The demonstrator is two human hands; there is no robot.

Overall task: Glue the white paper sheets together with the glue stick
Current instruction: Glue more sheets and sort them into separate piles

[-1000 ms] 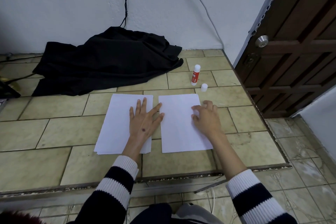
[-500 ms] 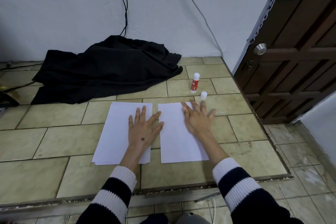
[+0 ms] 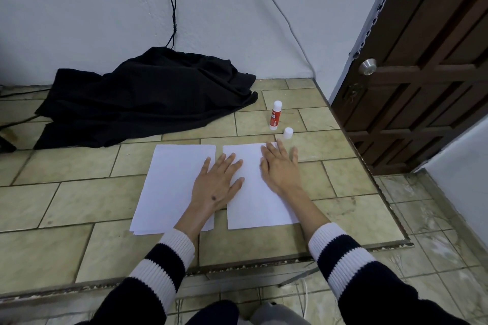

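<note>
I see two hands lying flat on white paper. The left hand (image 3: 216, 185) rests with straight, spread fingers across the gap between the paper pile (image 3: 169, 187) and the single sheet (image 3: 253, 192). The right hand (image 3: 281, 166) lies flat on the far right part of the single sheet, fingers straight and a little apart. Neither grip holds anything; both are open and just press down.

The single sheet lies under the right hand, and the paper pile lies just to the left of the left hand's palm. Both sit on the tiled worktop (image 3: 79, 192). The glue stick (image 3: 275, 115) stands upright a little past the right hand's fingertips, with its top uncovered. Its little white cap (image 3: 288, 133) stands alone, very near those fingertips. A black cloth (image 3: 148, 97) lies farther off, past the left hand.

I think the step now is pressing the sheet flat so the glue can take hold, though I cannot see any glue on the paper. To do it well, I would keep the palms flat and rub from the middle out to the edges, so no bumps stay. The left hand should hold things steady so the paper does not slide. I would press the corners too, as they lift first. Go slow and gentle, so the paper does not crease
</note>
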